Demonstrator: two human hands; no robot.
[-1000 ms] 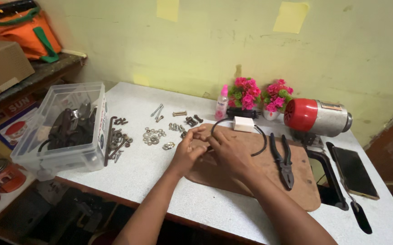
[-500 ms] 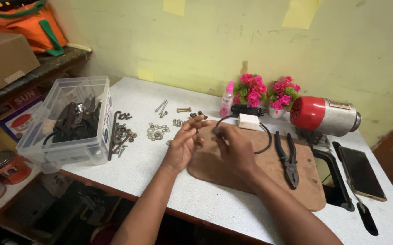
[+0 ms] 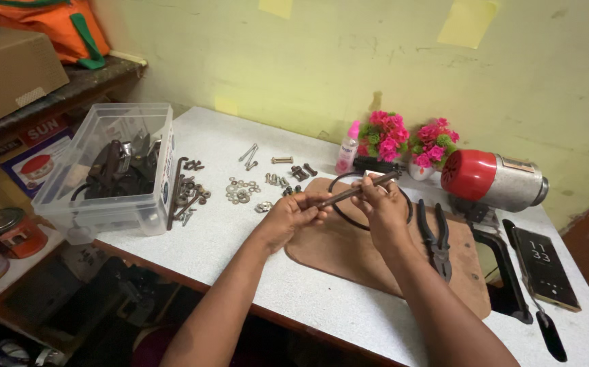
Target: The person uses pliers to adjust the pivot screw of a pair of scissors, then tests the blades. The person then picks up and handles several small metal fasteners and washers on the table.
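**Long bolt held in both hands above the board; loose hardware unsorted on the table**

At the centre of the frame the person holds a long dark bolt [image 3: 357, 191] clear of the work surface, tilted so that its right end is higher. The left hand [image 3: 293, 214] has its fingers pressed together around the lower end. The right hand [image 3: 381, 204] pinches the upper part of the shaft between thumb and fingertips. Whether a nut or washer already sits on the shaft cannot be told; the fingers cover it.

The bolt lies above a brown board [image 3: 349, 255], on which a black ring [image 3: 341, 211] and a pair of pliers [image 3: 434, 239] rest untouched.

Left of the hands, a group of washers and nuts [image 3: 241, 191] and several short bolts [image 3: 293, 170] lie scattered on the white table [image 3: 192, 238]. A clear plastic bin [image 3: 114, 170] with dark metal parts stands at the left edge.

Judged from this layout, the work is at an early stage: one fastener is in hand and most of the hardware lies loose.
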